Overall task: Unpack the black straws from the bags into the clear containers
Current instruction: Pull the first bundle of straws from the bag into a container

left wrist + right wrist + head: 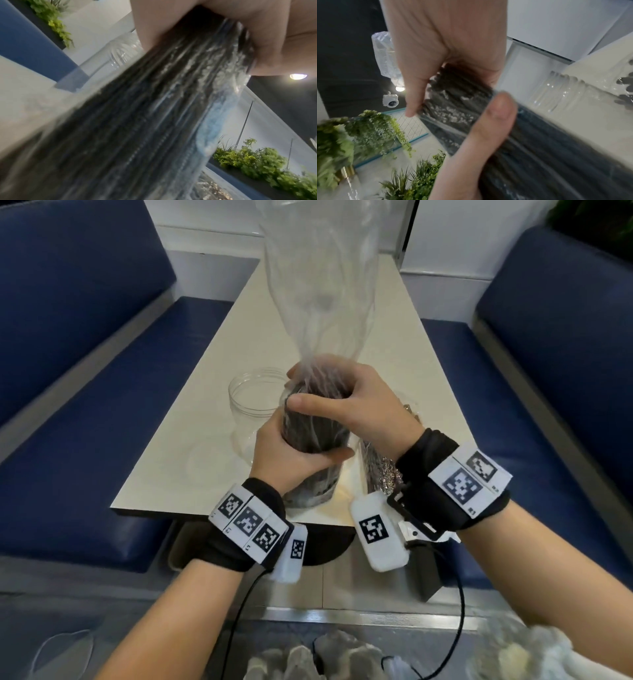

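Fingers of the left hand (291,451) wrap round the middle of the bundle of black straws (313,429), a closed grip holding it upright over the near edge of the tabletop (191,419). The right hand (370,402) closes over the top of the same bundle, thumb across the front, gripping the straws through the bag (318,285). The clear film rises loose and empty from that grip, which suggests the bag has been turned mouth-down so the straws can stay put while the film is drawn off upward. The lower hand probably steadies the bundle so it does not splay as the plastic slides.

The bundle's foot seems to stand in a clear container at the near edge, though glare and the hands make its wall hard to pick out. A second clear container (251,395) stands open and empty just left of the hands. To the right, near the wrist, lies another packet (376,467) of dark straws, still wrapped.

The tabletop is pale, long and narrow, running away to a white wall. Blue padded benches (85,364) flank it on both sides. The wrist views show green plants (257,162) along a ledge.
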